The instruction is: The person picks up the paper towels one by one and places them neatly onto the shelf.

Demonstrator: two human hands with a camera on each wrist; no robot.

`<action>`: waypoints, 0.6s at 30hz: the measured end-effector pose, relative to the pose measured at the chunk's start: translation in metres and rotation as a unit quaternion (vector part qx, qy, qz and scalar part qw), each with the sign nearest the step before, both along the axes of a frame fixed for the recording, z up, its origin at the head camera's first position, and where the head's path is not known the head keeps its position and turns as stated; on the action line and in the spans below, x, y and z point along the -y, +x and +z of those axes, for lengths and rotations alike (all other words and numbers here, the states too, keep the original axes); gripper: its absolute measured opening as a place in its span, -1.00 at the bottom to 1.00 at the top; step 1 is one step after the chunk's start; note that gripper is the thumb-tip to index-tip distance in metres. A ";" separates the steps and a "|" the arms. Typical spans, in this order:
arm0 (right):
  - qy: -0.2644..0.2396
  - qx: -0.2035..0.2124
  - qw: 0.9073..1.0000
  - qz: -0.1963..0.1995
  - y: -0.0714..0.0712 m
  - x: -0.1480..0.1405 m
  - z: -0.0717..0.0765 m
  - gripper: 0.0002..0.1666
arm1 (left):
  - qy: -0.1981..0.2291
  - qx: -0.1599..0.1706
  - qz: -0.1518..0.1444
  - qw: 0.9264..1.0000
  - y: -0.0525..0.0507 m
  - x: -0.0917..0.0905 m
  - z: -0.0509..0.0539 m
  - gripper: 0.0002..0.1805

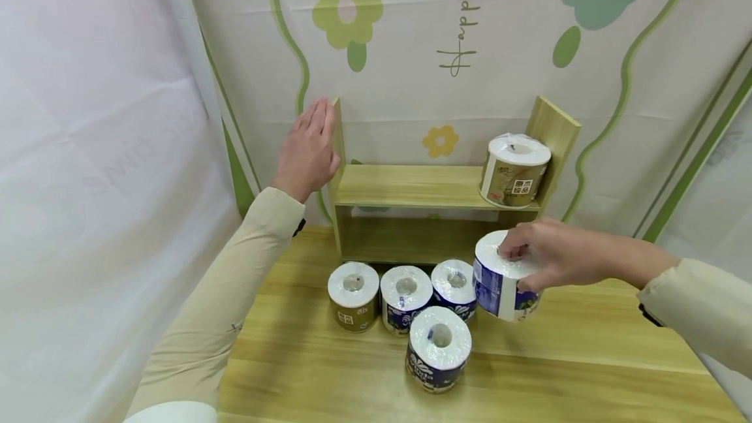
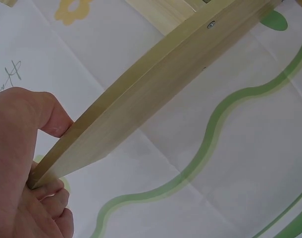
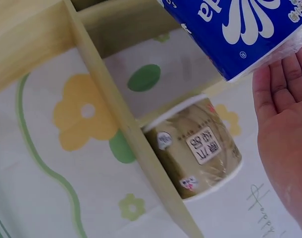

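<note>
The left hand [image 1: 308,152] holds the left side panel [image 1: 339,142] of a small wooden shelf; in the left wrist view, thumb and curled fingers [image 2: 54,203] lie on either side of the panel's end [image 2: 96,119]. A blue-and-white paper roll [image 1: 496,289] hangs from the right hand [image 1: 546,253], gripped at its top with some fingertips by the core hole. The right wrist view shows this blue roll [image 3: 240,34] against the fingers of the right hand [image 3: 284,109]. On the upper board's right end stands a brown-wrapped roll [image 1: 514,175], also visible in the right wrist view.
In front of the shelf, a brown roll [image 1: 354,299] and two blue rolls [image 1: 405,299] [image 1: 455,286] stand in a row on the wooden table [image 1: 305,371]. Another blue roll [image 1: 437,351] stands nearer. Behind the shelf hangs a flowered cloth [image 1: 405,90].
</note>
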State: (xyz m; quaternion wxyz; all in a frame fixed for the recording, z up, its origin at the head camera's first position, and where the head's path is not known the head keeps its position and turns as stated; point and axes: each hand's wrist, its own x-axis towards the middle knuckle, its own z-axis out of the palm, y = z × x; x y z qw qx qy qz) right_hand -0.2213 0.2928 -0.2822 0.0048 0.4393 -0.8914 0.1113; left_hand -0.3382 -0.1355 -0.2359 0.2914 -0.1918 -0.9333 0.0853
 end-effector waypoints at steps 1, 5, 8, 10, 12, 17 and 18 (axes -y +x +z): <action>-0.001 -0.007 1.000 0.002 -0.001 0.002 0.002 -0.62 | 0.000 0.000 0.001 1.000 0.000 0.000 0.000 -0.20; -0.003 -0.017 1.000 0.008 -0.004 0.010 0.010 -0.64 | -0.001 -0.006 -0.001 1.000 0.000 0.000 -0.001 -0.20; -0.003 -0.024 1.000 0.009 -0.007 0.016 0.015 -0.64 | -0.001 -0.009 -0.002 1.000 0.000 0.000 -0.001 -0.20; -0.006 -0.029 0.999 0.012 -0.009 0.018 0.017 -0.63 | 0.001 -0.010 -0.003 1.000 -0.001 0.001 -0.001 -0.20; -0.009 -0.036 0.999 0.014 -0.011 0.021 0.020 -0.60 | 0.002 -0.009 -0.003 1.000 -0.001 0.001 -0.001 -0.20; -0.011 -0.046 0.999 0.004 -0.016 0.032 0.029 -0.59 | 0.001 -0.010 -0.004 1.000 -0.001 0.001 -0.001 -0.21; -0.011 -0.047 0.999 0.001 -0.016 0.034 0.031 -0.59 | 0.000 -0.010 -0.004 1.000 -0.001 0.001 0.000 -0.20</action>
